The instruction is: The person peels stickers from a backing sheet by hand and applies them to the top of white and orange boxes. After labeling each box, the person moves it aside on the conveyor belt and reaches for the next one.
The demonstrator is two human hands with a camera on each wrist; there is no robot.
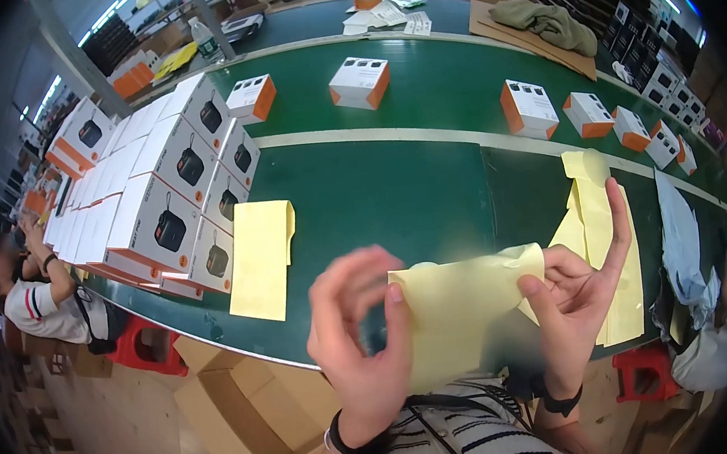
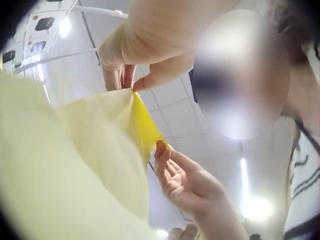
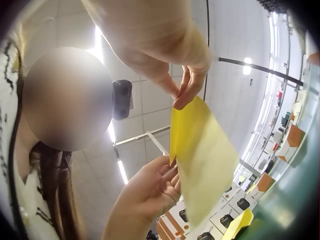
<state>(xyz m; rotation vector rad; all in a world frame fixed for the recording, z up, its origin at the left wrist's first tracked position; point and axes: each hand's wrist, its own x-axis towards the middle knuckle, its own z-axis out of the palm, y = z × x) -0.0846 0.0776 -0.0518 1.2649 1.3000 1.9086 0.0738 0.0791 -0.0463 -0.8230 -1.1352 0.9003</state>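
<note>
A pale yellow paper-like sheet (image 1: 465,304) hangs between my two hands in front of my body. My left hand (image 1: 364,382) pinches its upper left corner between thumb and fingers. At the upper right corner my right hand (image 1: 572,317) pinches it with the thumb and curled fingers, while one finger points up straight. A brighter yellow strip shows along the held edge of the sheet (image 3: 192,125) in the right wrist view. More yellow sheets (image 1: 613,266) lie in an overlapping pile on the table to the right. Another folded yellow piece (image 1: 261,258) lies at left.
White-and-orange boxes (image 1: 153,193) are stacked at the table's left. Several single boxes (image 1: 359,82) stand beyond a pale divider on the green table (image 1: 360,184). An open carton (image 1: 254,409) is below the front edge. People (image 1: 45,298) sit at both sides.
</note>
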